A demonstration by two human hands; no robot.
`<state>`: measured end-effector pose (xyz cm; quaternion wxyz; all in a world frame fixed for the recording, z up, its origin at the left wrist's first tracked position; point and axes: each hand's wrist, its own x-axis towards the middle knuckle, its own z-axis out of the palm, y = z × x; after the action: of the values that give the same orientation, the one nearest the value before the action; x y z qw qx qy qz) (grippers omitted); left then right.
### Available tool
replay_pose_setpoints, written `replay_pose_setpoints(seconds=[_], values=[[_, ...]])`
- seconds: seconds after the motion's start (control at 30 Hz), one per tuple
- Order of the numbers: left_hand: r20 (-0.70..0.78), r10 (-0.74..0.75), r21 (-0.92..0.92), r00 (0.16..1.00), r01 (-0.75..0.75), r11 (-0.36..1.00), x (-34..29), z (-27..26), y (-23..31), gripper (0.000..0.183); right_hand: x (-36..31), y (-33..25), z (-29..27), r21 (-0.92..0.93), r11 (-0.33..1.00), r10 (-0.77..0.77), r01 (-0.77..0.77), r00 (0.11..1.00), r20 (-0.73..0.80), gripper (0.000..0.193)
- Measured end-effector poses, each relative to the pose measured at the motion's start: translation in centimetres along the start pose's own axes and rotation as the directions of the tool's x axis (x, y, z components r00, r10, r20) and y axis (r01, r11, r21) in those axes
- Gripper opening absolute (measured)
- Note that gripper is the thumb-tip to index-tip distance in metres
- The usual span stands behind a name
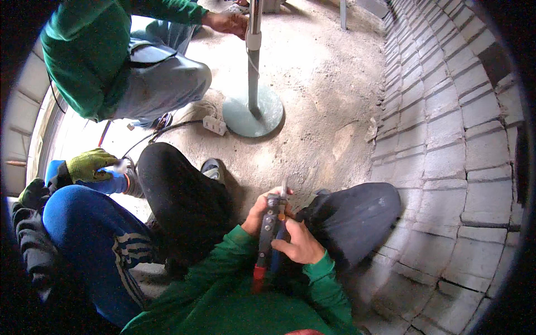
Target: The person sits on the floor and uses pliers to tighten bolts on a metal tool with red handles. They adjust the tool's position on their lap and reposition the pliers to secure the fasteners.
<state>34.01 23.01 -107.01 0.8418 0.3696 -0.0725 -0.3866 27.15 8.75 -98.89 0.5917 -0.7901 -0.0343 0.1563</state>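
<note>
Between my knees I hold a hand tool (pixel 266 237) upright: a dark metal body with several round bolts, a red grip (pixel 259 274) at its lower end and a blue part beside it. My left hand (pixel 255 215) is closed around the upper part from the left side. My right hand (pixel 303 243) grips it from the right, its thumb over the blue part. A pale, narrow piece (pixel 283 187) sticks out at the tool's top; whether it belongs to the tool I cannot tell. My fingers partly hide the tool's head.
A round metal base with a pole (pixel 253 114) stands ahead, a person's hand (pixel 226 23) on the pole. A white power strip (pixel 214 125) with a black cable lies beside it. Left, another person wears yellow-green gloves (pixel 92 164). A grey block wall (pixel 441 151) rises right.
</note>
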Motion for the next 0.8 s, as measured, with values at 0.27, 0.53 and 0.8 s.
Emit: replay_pose_setpoints(seconds=[0.27, 0.53, 0.8], values=[[-0.21, -0.057, -0.503, 0.976, -0.058, 0.862, 0.5, 1.1, 9.5, 0.108, 5.0, -8.7, -8.7, -0.612, 0.785, 0.123, 0.101, 0.941, 0.314, 0.048], [-0.144, 0.307, -0.293, 0.941, -0.336, 0.895, 4.6, -2.7, 20.5, 0.099, 10.5, 2.8, -17.0, -0.902, 0.253, 0.339, -0.35, 0.905, -0.256, 0.046], [-0.207, 0.478, -0.214, 0.853, -0.517, 0.829, 7.0, -10.8, 22.2, 0.089, 10.2, 2.4, -14.2, -0.614, 0.788, 0.212, -0.05, 0.958, 0.194, 0.048]])
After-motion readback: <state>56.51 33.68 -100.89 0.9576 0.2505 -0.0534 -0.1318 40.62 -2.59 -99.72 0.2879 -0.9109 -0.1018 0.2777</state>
